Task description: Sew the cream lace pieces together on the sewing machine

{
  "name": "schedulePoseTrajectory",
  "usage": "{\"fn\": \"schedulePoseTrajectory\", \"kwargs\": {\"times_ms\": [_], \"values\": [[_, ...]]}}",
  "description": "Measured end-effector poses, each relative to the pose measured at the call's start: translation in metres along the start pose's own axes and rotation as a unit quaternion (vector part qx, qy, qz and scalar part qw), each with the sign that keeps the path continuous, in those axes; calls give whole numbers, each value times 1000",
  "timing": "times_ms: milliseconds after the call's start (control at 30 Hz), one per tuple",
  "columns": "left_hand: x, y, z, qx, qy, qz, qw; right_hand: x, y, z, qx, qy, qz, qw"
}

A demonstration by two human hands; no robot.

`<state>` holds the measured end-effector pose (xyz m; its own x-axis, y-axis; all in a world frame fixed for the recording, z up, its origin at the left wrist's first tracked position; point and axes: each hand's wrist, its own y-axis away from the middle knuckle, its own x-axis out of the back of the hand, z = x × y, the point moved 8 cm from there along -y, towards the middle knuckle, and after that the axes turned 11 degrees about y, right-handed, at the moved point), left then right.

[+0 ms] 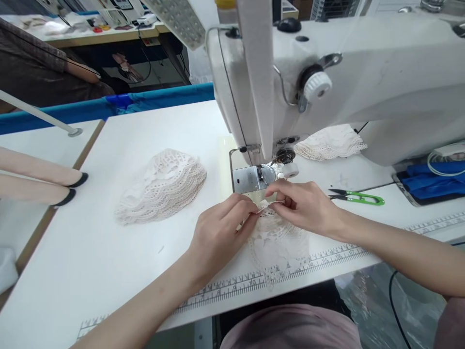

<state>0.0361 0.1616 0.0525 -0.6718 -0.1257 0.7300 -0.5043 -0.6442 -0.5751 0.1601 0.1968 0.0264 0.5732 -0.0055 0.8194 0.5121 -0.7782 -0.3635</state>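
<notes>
A white lace piece (278, 240) lies on the sewing table in front of the machine's needle plate (250, 178). My left hand (221, 230) pinches the lace's upper edge from the left, fingers closed. From the right, my right hand (303, 203) pinches the same edge, just below the presser foot (267, 174). Both hands meet at the edge, close to the needle.
A white sewing machine (327, 82) fills the upper right. A stack of lace pieces (162, 186) sits to the left, another pile (330, 143) behind the machine. Green thread snips (358, 197) lie to the right. A printed ruler (290, 269) runs along the table's front edge.
</notes>
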Motion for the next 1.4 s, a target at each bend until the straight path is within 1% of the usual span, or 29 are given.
{"fn": "schedulePoseTrajectory", "kwargs": {"times_ms": [67,133,200,367,533,600,667,700,767,800,867,900,967,1000,1033,1067,1100,1133,1167,1200,1233,1267,1300,1333,1367,1400], "values": [[-2,1,3,-39,-35,8,999,-1,2,-2,12,13,-2,1000],[-1,3,2,-57,-52,19,997,-1,3,-3,24,19,6,1000],[0,3,2,-66,-54,23,996,1,4,-6,42,24,23,999],[0,2,7,-115,-60,23,991,5,5,-13,91,30,53,994],[0,1,10,-131,-86,29,987,5,5,-16,110,23,74,991],[-1,1,11,-135,-95,26,986,7,6,-17,120,13,94,988],[-1,1,11,-129,-87,20,988,12,7,-19,138,12,131,982],[-1,0,9,-117,-77,17,990,16,9,-22,154,29,156,975],[-2,0,4,-77,-50,13,996,24,14,-31,201,99,202,953],[-2,0,1,-56,-36,11,998,25,17,-37,229,142,215,939],[-3,0,-3,-30,-12,7,999,26,22,-48,281,211,217,911],[-3,1,-3,-25,1,6,1000,25,24,-52,301,229,210,902],[-1,0,-3,-10,32,9,999,28,25,-56,321,234,192,897],[1,-1,-5,12,61,8,998,31,24,-56,316,222,178,905],[1,-2,-8,46,104,-2,993,35,21,-53,298,190,153,923],[-2,-3,-11,91,163,-31,982,37,15,-48,267,138,106,948],[-9,-2,-13,142,234,-76,959,38,9,-41,221,71,44,972],[-17,0,-13,190,306,-129,924,34,4,-33,163,-15,-40,986],[-26,3,-10,226,364,-179,886,27,2,-26,101,-93,-128,982],[-32,5,-8,249,396,-213,858,21,2,-20,42,-149,-190,969],[-34,6,-8,259,393,-225,853,16,2,-14,-5,-178,-227,958],[-34,6,-11,253,358,-216,872,12,2,-8,-39,-180,-236,954],[-33,4,-15,234,297,-192,906,10,0,-2,-61,-160,-224,959],[-30,2,-18,204,222,-164,939,7,-3,4,-70,-124,-200,969],[-28,0,-19,168,144,-136,966,5,-5,9,-71,-76,-170,980],[-27,0,-19,131,75,-112,982,2,-7,13,-65,-29,-139,988]]}}
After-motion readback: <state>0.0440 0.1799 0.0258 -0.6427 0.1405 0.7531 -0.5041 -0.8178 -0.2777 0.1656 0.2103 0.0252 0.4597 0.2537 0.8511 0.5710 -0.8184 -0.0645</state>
